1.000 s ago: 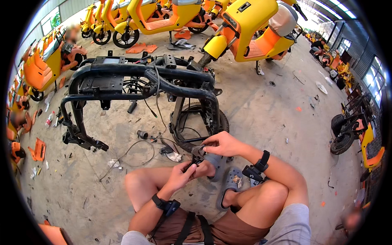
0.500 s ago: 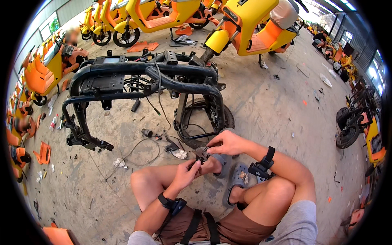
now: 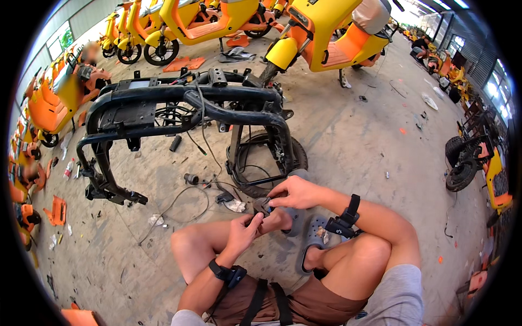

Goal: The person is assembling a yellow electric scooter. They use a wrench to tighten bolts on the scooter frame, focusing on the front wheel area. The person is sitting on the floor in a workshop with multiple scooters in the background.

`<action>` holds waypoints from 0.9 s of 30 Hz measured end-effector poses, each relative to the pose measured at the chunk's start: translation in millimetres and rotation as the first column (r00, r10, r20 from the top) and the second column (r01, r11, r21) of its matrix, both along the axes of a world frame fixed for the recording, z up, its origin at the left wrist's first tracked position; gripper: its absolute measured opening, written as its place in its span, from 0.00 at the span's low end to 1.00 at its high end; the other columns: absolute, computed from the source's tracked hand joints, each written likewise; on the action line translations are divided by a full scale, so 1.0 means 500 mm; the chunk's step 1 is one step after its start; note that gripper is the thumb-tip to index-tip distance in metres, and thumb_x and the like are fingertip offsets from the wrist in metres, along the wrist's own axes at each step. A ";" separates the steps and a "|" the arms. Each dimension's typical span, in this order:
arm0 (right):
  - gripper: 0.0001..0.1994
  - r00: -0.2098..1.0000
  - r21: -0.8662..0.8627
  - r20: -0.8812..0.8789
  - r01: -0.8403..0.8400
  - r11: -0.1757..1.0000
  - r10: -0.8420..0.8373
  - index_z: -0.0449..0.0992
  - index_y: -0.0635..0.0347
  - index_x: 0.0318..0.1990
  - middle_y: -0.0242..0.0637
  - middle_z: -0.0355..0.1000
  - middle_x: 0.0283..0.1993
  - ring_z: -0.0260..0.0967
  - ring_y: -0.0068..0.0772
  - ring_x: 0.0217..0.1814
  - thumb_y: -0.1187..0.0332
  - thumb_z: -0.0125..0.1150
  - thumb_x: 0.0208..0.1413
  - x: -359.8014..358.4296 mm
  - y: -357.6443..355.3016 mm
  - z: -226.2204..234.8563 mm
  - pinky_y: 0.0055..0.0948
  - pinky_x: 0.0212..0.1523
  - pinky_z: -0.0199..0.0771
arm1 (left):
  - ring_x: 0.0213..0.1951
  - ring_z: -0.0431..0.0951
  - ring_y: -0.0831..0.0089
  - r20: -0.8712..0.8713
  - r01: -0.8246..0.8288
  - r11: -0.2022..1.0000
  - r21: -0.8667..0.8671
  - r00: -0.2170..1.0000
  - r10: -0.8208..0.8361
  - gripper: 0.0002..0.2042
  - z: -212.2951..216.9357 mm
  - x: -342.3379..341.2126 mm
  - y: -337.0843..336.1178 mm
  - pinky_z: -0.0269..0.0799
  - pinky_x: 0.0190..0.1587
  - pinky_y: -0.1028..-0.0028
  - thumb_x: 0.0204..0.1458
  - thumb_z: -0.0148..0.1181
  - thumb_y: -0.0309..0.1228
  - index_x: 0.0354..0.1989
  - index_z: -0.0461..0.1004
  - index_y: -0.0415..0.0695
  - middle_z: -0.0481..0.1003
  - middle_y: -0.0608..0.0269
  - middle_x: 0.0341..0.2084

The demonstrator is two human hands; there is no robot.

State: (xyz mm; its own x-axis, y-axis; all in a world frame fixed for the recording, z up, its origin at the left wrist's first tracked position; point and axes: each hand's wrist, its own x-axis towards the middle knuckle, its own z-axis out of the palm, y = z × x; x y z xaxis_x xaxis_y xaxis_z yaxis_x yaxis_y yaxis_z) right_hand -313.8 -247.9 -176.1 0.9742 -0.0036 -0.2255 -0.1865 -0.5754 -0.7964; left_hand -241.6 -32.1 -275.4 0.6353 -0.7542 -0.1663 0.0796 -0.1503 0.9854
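Between my hands, above my shin and clog, is a small dark, roundish part (image 3: 261,205); its kind is too small to make out. My left hand (image 3: 243,232) is closed on its near side, with the thumb on top. My right hand (image 3: 298,193) pinches it from the far right side, fingertips bent down. Just beyond my hands stands a bare black scooter frame (image 3: 244,115) with a wheel (image 3: 300,155) at its right end. Loose cables (image 3: 209,157) hang from this frame to the floor.
A dark cylindrical part (image 3: 191,178), a crumpled white scrap (image 3: 236,206) and a thin cable (image 3: 204,209) lie on the floor near my knee. Yellow-orange scooters (image 3: 348,46) stand behind the frame. A partly stripped scooter (image 3: 496,182) is at the right, orange panels (image 3: 56,211) at the left.
The view has shifted slightly, so the frame sits a little further left. Both hands stay on the small dark part; my right fingers have moved slightly around it.
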 end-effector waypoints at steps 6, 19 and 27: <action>0.22 0.999 0.054 0.047 0.016 0.998 -0.019 0.78 0.69 0.45 0.51 0.78 0.39 0.78 0.40 0.41 0.57 0.64 0.52 -0.004 -0.013 -0.037 0.33 0.44 0.75 | 0.24 0.71 0.80 0.131 -0.037 0.999 0.039 0.991 0.032 0.18 0.004 -0.005 0.004 0.68 0.27 0.76 0.59 0.57 0.40 0.31 0.79 0.32 0.76 0.63 0.21; 0.21 1.000 0.059 -0.003 -0.016 0.998 0.016 0.77 0.72 0.45 0.48 0.79 0.37 0.76 0.33 0.37 0.60 0.63 0.55 -0.005 -0.001 -0.010 0.31 0.41 0.75 | 0.18 0.70 0.82 -0.025 -0.030 0.999 -0.030 0.999 0.030 0.18 0.004 -0.004 0.004 0.62 0.21 0.80 0.59 0.59 0.37 0.24 0.75 0.32 0.74 0.64 0.15; 0.21 0.999 0.041 0.032 0.001 0.999 -0.002 0.77 0.72 0.45 0.48 0.79 0.36 0.76 0.33 0.36 0.60 0.63 0.55 -0.003 -0.003 -0.019 0.30 0.41 0.75 | 0.18 0.69 0.83 -0.029 -0.026 0.999 -0.036 0.999 0.025 0.18 0.001 -0.005 0.005 0.62 0.21 0.81 0.60 0.57 0.37 0.26 0.76 0.33 0.74 0.64 0.15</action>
